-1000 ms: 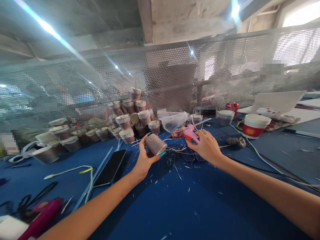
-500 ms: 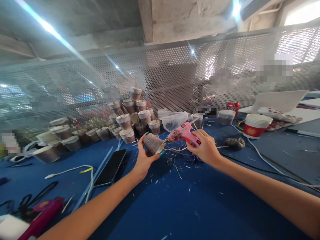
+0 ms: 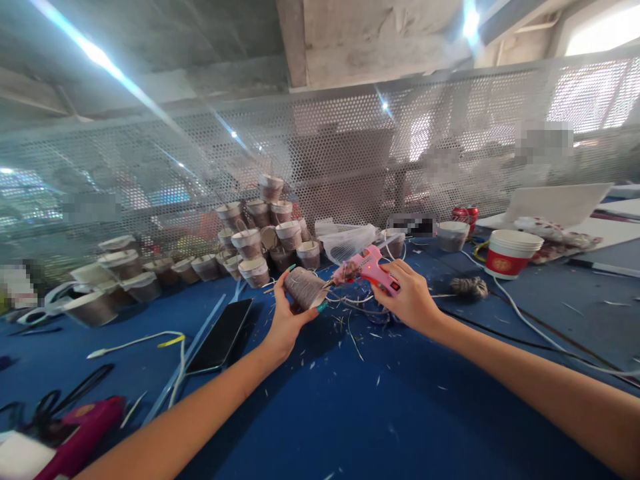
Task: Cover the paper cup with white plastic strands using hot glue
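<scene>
Over the blue table (image 3: 380,413), I had the left hand (image 3: 284,327) curled around a small grey wrapped cup (image 3: 304,287), its fingers and thumb parted only as wide as the cup's body. The cup lay tilted in that hold, raised off the tabletop, its lower end turned toward the pink glue gun (image 3: 371,267). My right hand (image 3: 411,295) was closed around the gun's handle. What had just changed was the gap: a second earlier the nozzle had stood apart from the cup, and now it was at the cup's near edge. That brought tool and cup together at one spot, though I could not tell whether the tip was touching or whether any glue was out. The stacked cups (image 3: 248,244) stood beyond the left hand, the black phone (image 3: 220,337) lay to its left, and a bundle of yarn (image 3: 469,287) sat right of the right hand.
</scene>
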### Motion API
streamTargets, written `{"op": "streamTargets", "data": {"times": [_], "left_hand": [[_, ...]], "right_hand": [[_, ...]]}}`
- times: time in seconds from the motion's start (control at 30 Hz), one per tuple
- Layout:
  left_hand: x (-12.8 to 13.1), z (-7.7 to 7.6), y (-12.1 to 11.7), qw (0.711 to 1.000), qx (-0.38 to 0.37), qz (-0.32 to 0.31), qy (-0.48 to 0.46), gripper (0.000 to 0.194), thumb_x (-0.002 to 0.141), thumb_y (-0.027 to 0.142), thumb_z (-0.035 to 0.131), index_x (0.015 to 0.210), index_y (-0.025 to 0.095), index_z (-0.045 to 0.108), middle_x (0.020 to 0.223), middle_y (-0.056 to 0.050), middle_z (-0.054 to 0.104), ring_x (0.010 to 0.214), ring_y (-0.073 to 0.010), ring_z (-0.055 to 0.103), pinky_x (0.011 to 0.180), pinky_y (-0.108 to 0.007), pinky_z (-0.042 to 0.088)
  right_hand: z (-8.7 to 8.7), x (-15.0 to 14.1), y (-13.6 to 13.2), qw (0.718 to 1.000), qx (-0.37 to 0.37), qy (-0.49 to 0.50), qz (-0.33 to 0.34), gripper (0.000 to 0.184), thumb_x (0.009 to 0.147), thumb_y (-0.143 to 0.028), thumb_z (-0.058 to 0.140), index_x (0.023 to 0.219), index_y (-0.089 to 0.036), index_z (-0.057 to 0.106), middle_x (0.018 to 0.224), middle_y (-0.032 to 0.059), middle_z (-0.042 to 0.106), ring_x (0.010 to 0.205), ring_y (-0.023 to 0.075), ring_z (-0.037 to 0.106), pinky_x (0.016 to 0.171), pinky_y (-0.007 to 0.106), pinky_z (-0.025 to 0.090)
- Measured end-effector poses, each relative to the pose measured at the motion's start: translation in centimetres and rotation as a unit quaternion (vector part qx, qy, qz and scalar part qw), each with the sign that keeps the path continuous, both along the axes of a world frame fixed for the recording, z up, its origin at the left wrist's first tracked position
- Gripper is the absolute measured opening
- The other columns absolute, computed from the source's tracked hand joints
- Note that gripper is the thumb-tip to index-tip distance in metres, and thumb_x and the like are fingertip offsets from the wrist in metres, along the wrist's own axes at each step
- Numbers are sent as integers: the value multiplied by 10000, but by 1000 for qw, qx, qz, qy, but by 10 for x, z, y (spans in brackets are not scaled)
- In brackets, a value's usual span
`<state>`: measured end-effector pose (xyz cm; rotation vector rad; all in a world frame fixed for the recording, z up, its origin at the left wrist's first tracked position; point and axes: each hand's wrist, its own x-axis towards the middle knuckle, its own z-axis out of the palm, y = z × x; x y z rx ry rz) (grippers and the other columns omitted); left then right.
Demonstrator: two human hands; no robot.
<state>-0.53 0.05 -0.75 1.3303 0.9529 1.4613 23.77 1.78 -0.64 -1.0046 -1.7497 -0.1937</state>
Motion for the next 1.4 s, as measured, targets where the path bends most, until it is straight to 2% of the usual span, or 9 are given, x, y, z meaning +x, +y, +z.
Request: {"op": "streamTargets", "data": {"times": [0.5, 0.8, 1.13, 1.4], "left_hand": [[1, -1, -1, 1000, 2, 2, -9, 961, 564, 134, 783, 1332, 390, 265, 1425, -39, 345, 1235, -267, 461, 1033, -423, 403], [3, 4, -4, 1000, -6, 10, -7, 955, 563, 123, 783, 1325, 371, 264, 1424, -53, 344, 1263, -274, 425, 1058, -436, 370], [3, 0, -1, 1000, -12, 17, -23, 963, 524, 115, 792, 1316, 362, 304, 1340, -39, 442, 1131, -242, 530, 940, -363, 478], [4, 2, -2, 999, -12, 22, -24, 951, 513, 112, 796, 1296, 366, 318, 1401, -35, 376, 1151, -240, 508, 921, -334, 482]], "right_hand": [[-1, 3, 2, 1000, 17, -3, -12, 179, 779, -246, 532, 939, -190, 590, 865, 98, 626, 803, 227, 622, 707, 383, 525], [-1, 5, 4, 1000, 11, -5, -13, 165, 777, -235, 524, 923, -188, 583, 836, 92, 615, 783, 222, 620, 690, 377, 522], [2, 4, 0, 997, 66, -26, 8, 177, 759, -198, 566, 934, -176, 568, 831, 79, 624, 772, 200, 613, 666, 334, 524], [0, 2, -1, 999, 48, -17, 5, 188, 760, -194, 555, 946, -179, 574, 859, 85, 627, 788, 206, 610, 686, 347, 522]]}}
